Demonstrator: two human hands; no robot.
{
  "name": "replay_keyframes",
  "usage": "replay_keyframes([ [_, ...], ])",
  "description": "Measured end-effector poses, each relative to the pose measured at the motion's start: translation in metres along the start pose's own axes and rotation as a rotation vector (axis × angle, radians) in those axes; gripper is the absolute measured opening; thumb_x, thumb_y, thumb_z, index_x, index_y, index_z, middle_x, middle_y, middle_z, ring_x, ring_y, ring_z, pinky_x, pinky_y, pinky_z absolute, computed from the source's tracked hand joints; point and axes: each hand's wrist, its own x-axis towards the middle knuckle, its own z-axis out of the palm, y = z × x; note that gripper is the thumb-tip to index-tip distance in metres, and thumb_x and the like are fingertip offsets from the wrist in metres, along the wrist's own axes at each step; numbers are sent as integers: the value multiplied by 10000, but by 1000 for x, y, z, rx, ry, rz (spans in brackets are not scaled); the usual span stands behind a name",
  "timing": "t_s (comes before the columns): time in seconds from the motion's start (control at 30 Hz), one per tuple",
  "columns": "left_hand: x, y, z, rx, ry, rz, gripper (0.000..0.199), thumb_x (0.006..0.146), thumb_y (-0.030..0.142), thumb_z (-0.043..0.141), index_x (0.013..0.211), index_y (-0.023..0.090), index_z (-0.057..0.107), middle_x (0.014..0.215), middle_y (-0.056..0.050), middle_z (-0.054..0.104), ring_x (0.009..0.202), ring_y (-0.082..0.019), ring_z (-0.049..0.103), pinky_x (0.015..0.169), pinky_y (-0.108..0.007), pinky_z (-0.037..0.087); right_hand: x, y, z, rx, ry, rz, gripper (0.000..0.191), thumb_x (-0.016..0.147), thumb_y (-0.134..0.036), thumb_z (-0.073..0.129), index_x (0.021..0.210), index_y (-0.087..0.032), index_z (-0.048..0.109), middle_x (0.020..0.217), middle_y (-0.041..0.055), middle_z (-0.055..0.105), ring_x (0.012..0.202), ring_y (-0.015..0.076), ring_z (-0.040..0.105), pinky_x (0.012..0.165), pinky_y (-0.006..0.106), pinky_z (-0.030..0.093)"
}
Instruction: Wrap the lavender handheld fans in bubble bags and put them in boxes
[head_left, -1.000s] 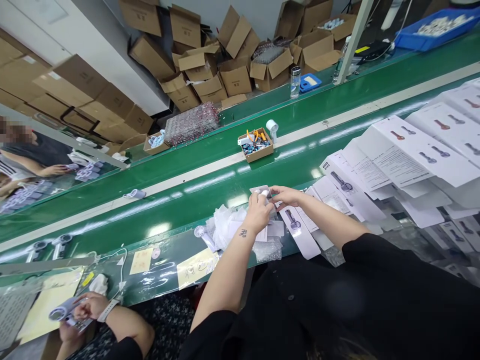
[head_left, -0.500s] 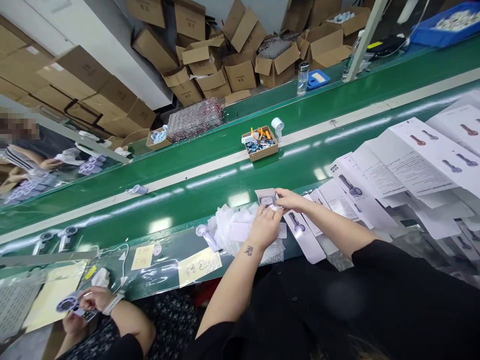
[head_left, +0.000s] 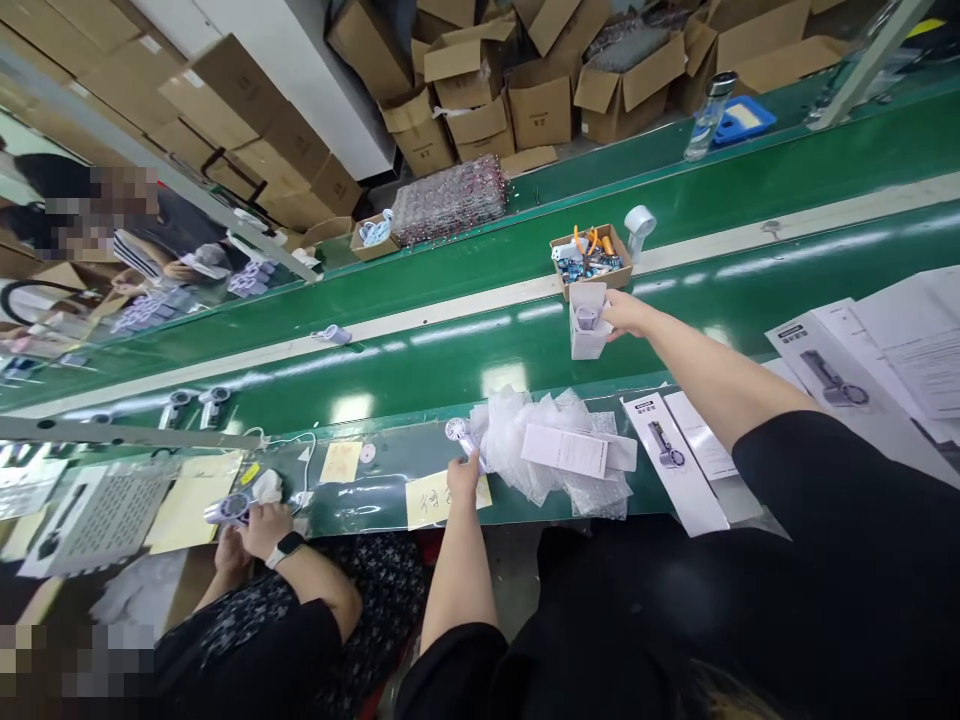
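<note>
My right hand (head_left: 624, 314) is stretched out over the green belt, its fingers closed round an upright small white box (head_left: 587, 338). The box's top flap is raised, and a pale purple-grey item shows inside. Down at the bench edge my left hand (head_left: 463, 478) has its fingers on the handle of a pale purple handheld fan (head_left: 459, 432); part of the grip is hidden. Beside that fan lie clear bubble bags (head_left: 514, 440), with a folded printed leaflet (head_left: 564, 451) on top. A flat printed carton (head_left: 671, 465) lies to the right of the bags.
A small cardboard box of tools (head_left: 592, 262) stands across the belt (head_left: 420, 365), next to a white fan (head_left: 637, 228). Handwritten yellow paper (head_left: 427, 502) lies near my left hand. A co-worker's hands (head_left: 262, 530) hold another fan at left. More flat cartons (head_left: 832, 375) spread at right.
My hands were together at the small box over the bags. The right hand has carried the box forward onto the belt side; the left has moved left to the fan. The view has shifted.
</note>
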Motion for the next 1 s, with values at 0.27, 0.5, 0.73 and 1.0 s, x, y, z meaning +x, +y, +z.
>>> replay_keyframes([
  [0.27,18,-14,-90,-59,-32,61,183,831,322,615,956,196,658,930,-53,652,987,-243,604,813,-361,499,-64,0,14,-232,357,-216,399,730,-208,676,1105,-134,564,1110,170,610,968,254,598,781,367,539],
  [0.5,-72,2,-3,-186,-351,231,326,890,378,538,1094,127,582,1049,-62,611,902,-191,608,767,-365,529,-193,40,135,684,-585,112,465,725,-390,740,1085,-187,528,1081,90,641,897,177,658,763,328,563],
  [0.73,-127,0,91,119,-764,588,232,791,329,660,949,160,647,959,-95,632,947,-234,590,852,-374,483,-221,68,85,959,-161,154,289,771,-336,698,952,-177,540,820,47,671,668,166,662,528,280,580],
  [1.0,-89,21,120,494,-771,632,227,871,182,433,904,152,656,920,-122,655,861,-226,616,752,-336,465,-312,142,41,962,-391,448,422,712,-213,735,1059,-168,498,874,62,664,739,203,684,542,308,593],
])
